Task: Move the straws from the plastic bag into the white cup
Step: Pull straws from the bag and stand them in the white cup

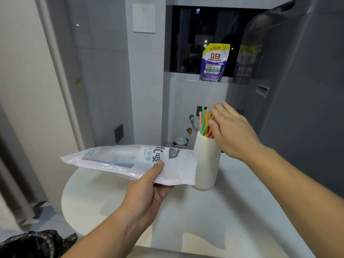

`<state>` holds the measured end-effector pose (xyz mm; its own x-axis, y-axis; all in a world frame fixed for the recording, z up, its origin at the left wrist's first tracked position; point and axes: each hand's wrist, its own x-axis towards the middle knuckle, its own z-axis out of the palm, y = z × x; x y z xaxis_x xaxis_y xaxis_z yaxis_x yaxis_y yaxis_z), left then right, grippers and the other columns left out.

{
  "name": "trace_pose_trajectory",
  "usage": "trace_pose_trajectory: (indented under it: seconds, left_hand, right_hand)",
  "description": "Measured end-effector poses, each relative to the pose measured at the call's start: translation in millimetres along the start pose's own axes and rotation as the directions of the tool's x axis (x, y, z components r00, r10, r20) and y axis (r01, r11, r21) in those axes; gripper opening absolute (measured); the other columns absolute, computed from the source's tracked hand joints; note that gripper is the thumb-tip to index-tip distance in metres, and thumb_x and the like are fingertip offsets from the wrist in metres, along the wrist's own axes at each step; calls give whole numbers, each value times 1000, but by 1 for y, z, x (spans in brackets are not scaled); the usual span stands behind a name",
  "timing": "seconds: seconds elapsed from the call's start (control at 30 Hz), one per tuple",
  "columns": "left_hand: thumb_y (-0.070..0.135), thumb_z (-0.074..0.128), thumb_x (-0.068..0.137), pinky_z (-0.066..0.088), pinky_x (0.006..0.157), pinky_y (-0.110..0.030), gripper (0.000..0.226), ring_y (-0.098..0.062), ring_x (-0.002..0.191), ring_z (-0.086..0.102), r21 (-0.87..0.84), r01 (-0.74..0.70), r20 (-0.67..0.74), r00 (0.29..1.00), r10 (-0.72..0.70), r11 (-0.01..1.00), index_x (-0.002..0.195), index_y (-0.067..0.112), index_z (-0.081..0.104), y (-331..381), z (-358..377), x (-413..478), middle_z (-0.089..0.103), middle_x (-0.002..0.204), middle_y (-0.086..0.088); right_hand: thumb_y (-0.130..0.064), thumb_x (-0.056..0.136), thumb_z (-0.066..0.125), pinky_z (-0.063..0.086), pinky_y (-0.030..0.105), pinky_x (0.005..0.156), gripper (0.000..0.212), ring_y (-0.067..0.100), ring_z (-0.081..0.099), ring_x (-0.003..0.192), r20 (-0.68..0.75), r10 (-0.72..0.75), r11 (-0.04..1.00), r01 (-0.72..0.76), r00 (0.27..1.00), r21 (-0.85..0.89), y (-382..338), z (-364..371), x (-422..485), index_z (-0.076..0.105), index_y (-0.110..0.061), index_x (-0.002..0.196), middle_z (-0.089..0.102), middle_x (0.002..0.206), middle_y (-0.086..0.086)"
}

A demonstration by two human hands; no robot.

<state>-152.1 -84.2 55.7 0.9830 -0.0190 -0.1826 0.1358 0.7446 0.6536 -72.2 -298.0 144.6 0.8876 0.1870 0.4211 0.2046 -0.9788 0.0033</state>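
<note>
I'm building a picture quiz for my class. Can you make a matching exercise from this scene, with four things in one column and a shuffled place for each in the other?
Things
1. plastic bag
2. straws
3. white cup
4. detergent pouch

Places
a. on the window ledge
b. upright on the white table
c. held in the left hand
d. standing in the cup

Pairs: 1-c, 2-d, 3-b, 4-a

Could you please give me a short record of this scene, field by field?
left hand: grips the plastic bag, held flat above the table
right hand: open, fingers straight, at the tops of the straws
straws: coloured, standing in the white cup
white cup: upright on the table, beside the bag's end
bag contents: cannot tell
background: detergent pouch, upright
</note>
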Motion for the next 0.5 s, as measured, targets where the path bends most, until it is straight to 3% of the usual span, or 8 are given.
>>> trace_pose_trajectory:
  seconds: [0.07, 0.13, 0.2, 0.27, 0.33, 0.37, 0.43, 0.5]
  left_hand:
    - [7, 63, 97, 66, 72, -36, 34, -21, 100, 78, 3, 1, -1, 1000, -1, 1000, 131, 9, 63, 0, 0, 0, 79, 116, -8]
    - [7, 63, 97, 66, 72, -36, 33, -20, 98, 78, 3, 1, 0, 1000, -1, 1000, 130, 9, 64, 0, 0, 0, 80, 115, -8]
    - [7, 63, 97, 66, 74, -36, 32, -20, 98, 78, 8, -6, 7, 1000, 6, 1000, 129, 9, 64, 1, -1, 0, 80, 115, -8]
    - [8, 63, 97, 65, 77, -37, 32, -19, 99, 78, 32, -23, 18, 1000, 22, 999, 129, 10, 65, 1, -1, 0, 80, 114, -7]
    - [9, 63, 98, 66, 75, -35, 31, -18, 98, 78, 84, -61, 42, 997, 58, 995, 128, 12, 66, 1, -1, 0, 80, 114, -5]
    - [8, 63, 98, 66, 73, -34, 32, -17, 98, 78, 117, -91, 56, 995, 84, 989, 129, 14, 65, 1, -1, -1, 80, 115, -4]
    - [7, 63, 97, 65, 73, -35, 34, -19, 102, 77, 191, -157, 89, 986, 142, 969, 130, 15, 65, 0, -1, -2, 79, 118, -5]
    - [6, 64, 96, 64, 79, -38, 36, -22, 107, 76, 297, -207, 118, 977, 179, 932, 131, 16, 64, -3, -2, -5, 79, 119, -5]
  right_hand:
    - [-45, 105, 23, 10, 42, 122, 61, 17, -2, 155, -15, -32, 999, 32, 999, 0, 3, 2, 0, 13, -18, 159, 8, 168, -2]
    - [-43, 105, 31, 9, 41, 122, 61, 17, -1, 155, -96, -50, 996, 57, 994, 64, 3, -1, -3, 14, -20, 159, 8, 168, -2]
    - [-36, 103, 39, 20, 42, 120, 53, 21, 19, 151, -276, -5, 980, 60, 961, 192, -2, -6, -10, 33, -17, 153, 29, 162, 2]
    - [-30, 100, 43, 38, 44, 109, 39, 23, 43, 130, -449, 108, 926, 74, 887, 369, -14, -7, -24, 54, -13, 133, 54, 138, 5]
    - [-31, 97, 44, 46, 40, 94, 28, 22, 54, 111, -456, 306, 779, 56, 836, 625, -31, 0, -44, 59, -17, 115, 59, 115, 1]
    - [-34, 96, 44, 47, 37, 91, 24, 21, 57, 106, -358, 424, 646, -1, 832, 763, -41, 3, -55, 58, -20, 110, 60, 110, -2]
    - [-40, 99, 43, 50, 37, 87, 21, 19, 62, 96, 24, 542, 273, -203, 840, 940, -61, 10, -74, 57, -26, 104, 65, 103, -3]
    - [-45, 104, 37, 55, 36, 82, 31, 18, 71, 94, 439, 421, -90, -445, 794, 891, -75, 19, -89, 62, -26, 108, 74, 103, 0]
